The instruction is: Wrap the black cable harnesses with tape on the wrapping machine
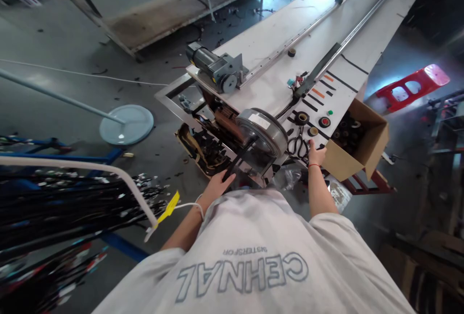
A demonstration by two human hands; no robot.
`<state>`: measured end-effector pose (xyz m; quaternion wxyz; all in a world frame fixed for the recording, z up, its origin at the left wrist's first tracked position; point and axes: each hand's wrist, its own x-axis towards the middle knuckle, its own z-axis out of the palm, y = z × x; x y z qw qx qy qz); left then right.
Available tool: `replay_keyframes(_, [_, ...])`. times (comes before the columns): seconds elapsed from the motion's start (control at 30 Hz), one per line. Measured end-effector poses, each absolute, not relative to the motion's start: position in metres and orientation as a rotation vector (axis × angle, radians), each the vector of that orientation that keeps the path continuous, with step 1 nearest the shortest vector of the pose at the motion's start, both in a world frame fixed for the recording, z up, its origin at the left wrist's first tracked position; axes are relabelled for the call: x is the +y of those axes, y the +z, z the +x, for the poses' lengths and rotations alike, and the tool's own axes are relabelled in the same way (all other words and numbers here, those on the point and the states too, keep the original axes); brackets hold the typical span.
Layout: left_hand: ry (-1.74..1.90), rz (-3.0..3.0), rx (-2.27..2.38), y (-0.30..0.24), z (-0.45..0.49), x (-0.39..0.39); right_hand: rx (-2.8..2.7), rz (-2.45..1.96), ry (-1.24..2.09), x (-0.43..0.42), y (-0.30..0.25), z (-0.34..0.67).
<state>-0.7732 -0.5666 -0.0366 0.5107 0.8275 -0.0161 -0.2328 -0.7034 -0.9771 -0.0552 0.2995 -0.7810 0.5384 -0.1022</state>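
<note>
My left hand (pixel 218 186) is closed around the end of a black wire harness (pixel 239 158), which runs up to a round grey drum (pixel 263 129) at the near end of the long white bench (pixel 286 79). At the bench's front edge, my right hand (pixel 317 156) has its fingers curled and its thumb raised; what they hold, if anything, is hidden. Just beyond that thumb lies a small tape roll (pixel 312 132). Black-handled scissors (pixel 297 146) lie to its left, and a larger black tape roll (pixel 301 118) sits behind them.
An open cardboard box (pixel 375 142) with dark rolls stands right of the bench. A red button (pixel 325 121) and a motor (pixel 213 65) are mounted on the bench. Left are a round grey base (pixel 126 124) and racked black harnesses (pixel 72 203). A red stool (pixel 413 88) is far right.
</note>
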Motion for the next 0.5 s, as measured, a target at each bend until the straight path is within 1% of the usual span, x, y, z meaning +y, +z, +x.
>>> replay_keyframes(0.27, [-0.504,2.044,-0.052,-0.035,-0.752,-0.591,1.413,-2.091,-0.3,-0.977,-0.057,-0.702])
replay_keyframes(0.5, [-0.467,1.951,-0.11,-0.042,-0.737,-0.605,1.398,-2.104,-0.308,-0.974,-0.054,-0.702])
